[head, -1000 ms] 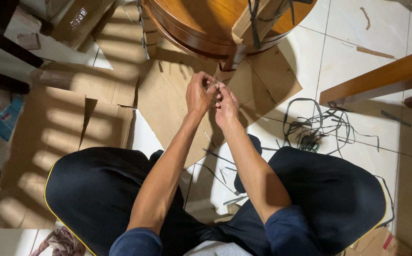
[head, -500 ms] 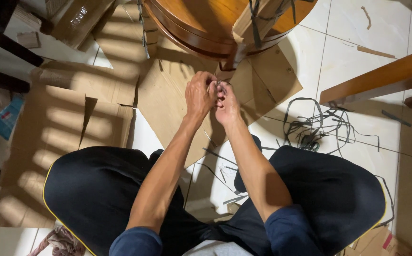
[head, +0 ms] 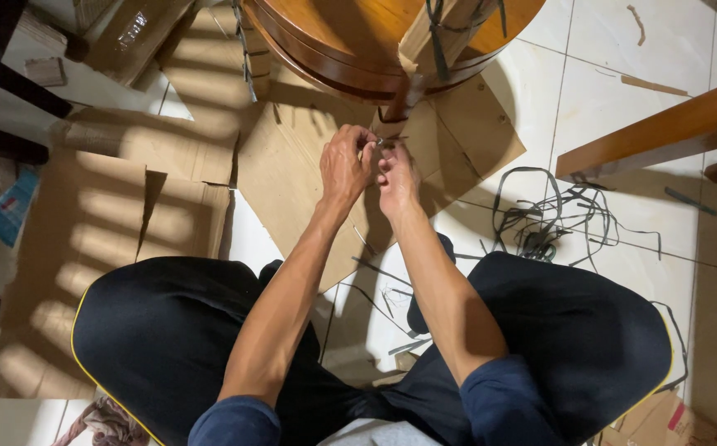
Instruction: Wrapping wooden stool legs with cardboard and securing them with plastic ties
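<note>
Just above the middle of the frame, the left hand [head: 343,165] and the right hand [head: 397,175] meet fingertip to fingertip on a thin dark strap end [head: 387,142]. It is small and partly hidden by the fingers, so its exact form cannot be told. Both hands are curled nearly closed, thumbs and forefingers pinching at that strap, the knuckles of one touching the other.

The strap runs up toward a cardboard-wrapped wooden leg [head: 433,37] bound with dark bands, which stands against the round brown polished wooden tabletop [head: 333,33] at the top centre of the frame. The tabletop's curved rim lies just beyond the fingers.

To the right of the hands a tangle of cut black plastic strapping [head: 552,219] lies loose on the floor, and farther right a long brown wooden beam [head: 664,132] crosses the upper right corner. To the left, flattened brown cardboard sheets [head: 119,223] spread from the upper left to the lower left, one sheet reaching under the hands. A bare strip of floor shows between the cardboard and the strapping.

The ground is a white tiled floor [head: 606,74], striped with sunlight and shadow. The person sits low, knees in black trousers [head: 168,330] spread wide across the bottom of the frame.
</note>
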